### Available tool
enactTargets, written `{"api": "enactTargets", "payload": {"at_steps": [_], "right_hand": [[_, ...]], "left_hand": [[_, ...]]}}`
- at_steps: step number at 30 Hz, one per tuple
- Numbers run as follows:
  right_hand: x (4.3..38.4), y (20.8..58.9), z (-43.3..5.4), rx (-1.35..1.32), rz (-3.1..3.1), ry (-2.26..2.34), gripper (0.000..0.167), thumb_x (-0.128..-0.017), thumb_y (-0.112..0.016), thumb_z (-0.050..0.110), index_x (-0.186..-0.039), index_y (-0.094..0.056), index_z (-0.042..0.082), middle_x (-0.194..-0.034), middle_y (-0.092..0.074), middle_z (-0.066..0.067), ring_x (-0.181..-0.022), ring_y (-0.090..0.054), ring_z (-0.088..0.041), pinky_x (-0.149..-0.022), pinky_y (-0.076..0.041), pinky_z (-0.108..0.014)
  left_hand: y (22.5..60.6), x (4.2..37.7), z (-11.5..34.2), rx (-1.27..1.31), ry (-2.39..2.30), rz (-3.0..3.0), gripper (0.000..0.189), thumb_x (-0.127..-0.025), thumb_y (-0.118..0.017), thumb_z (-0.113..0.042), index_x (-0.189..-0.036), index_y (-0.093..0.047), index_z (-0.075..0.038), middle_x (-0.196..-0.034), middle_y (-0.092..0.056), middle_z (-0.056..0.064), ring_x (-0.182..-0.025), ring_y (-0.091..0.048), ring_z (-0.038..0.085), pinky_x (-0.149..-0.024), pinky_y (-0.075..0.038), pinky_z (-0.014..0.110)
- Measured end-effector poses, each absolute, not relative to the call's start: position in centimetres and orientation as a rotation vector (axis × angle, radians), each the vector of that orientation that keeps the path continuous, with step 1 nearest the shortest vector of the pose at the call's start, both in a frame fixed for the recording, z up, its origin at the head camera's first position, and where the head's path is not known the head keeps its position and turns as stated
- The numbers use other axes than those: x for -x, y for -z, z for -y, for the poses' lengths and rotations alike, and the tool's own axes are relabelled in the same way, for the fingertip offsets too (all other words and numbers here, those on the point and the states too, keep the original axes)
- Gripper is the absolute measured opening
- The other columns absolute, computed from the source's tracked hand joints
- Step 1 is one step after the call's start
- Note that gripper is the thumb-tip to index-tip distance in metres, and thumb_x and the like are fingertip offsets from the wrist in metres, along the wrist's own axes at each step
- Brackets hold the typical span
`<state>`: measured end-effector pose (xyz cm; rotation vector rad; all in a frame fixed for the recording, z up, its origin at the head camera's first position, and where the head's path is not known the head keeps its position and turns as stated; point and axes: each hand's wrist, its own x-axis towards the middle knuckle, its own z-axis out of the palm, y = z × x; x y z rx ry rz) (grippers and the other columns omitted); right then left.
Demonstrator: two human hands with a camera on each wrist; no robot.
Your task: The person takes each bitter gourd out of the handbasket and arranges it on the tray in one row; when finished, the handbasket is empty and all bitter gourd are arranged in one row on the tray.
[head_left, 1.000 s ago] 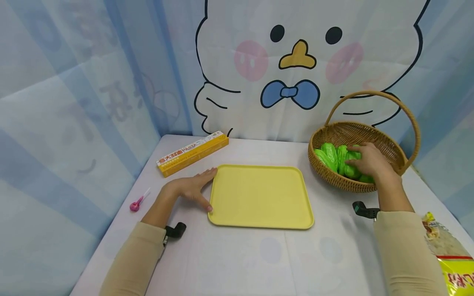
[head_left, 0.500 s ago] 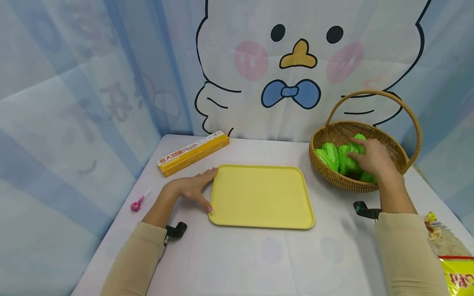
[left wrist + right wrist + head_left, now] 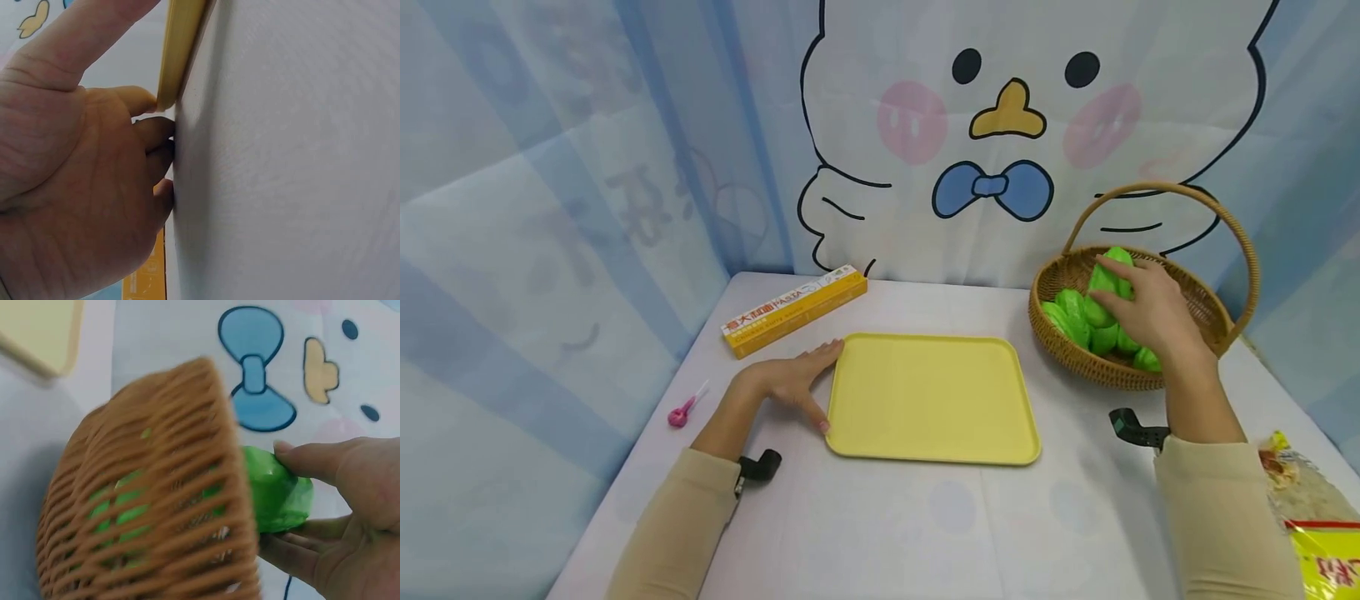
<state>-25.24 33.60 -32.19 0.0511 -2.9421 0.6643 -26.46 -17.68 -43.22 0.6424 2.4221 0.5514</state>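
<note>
In the head view, my right hand (image 3: 1153, 308) pinches a bright green ridged vegetable (image 3: 1103, 285) between thumb and fingers, raised over the wicker basket (image 3: 1082, 367). Its exact kind is unclear. Several similar green vegetables (image 3: 1072, 315) lie in the basket below. From the right wrist, the held vegetable (image 3: 275, 494) shows past the basket rim, thumb on one side and fingers on the other. My left hand (image 3: 786, 383) is spread at the left edge of the yellow tray (image 3: 932, 400), thumb and fingertips touching it or close to it. Nothing lies on the tray.
A yellow pasta box (image 3: 797, 312) lies behind the left hand, and a pink lollipop (image 3: 679, 414) left of that forearm. A clear and yellow packaged bag (image 3: 1318, 508) sits at the right edge. The basket's tall handle (image 3: 1240, 233) arches above the right hand.
My right hand has lifted the green vegetable up from the others in the basket, slightly toward the back. The left hand stays at the tray's edge.
</note>
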Motion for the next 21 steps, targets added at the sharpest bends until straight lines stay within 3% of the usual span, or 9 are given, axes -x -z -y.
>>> {"api": "enactTargets", "payload": {"at_steps": [10,21], "right_hand": [[23.9,30.5,-29.7,-0.194,2.866,-0.734,0.062,-0.106,-0.059,0.038,-0.162,-0.039,0.021,-0.165,-0.023,-0.034,-0.149,-0.024,-0.060,-0.110,-0.029,-0.080],[22.8,31.2,-24.6,-0.358,2.748,-0.904,0.060,-0.103,-0.068,0.027,-0.158,-0.047,0.020,-0.163,-0.032,-0.028,-0.146,-0.037,-0.051,-0.111,-0.040,-0.069]], "left_hand": [[43.1,26.4,17.6,-0.625,-0.581,-2.416,0.150,-0.062,-0.095,-0.058,-0.169,0.002,-0.017,-0.177,0.004,0.002,-0.164,0.004,0.026,-0.133,-0.004,0.051],[43.5,26.6,17.8,-0.652,-0.593,-2.410,0.151,-0.062,-0.095,-0.059,-0.169,0.003,-0.017,-0.177,0.005,0.002,-0.164,0.004,0.026,-0.133,-0.004,0.052]]}}
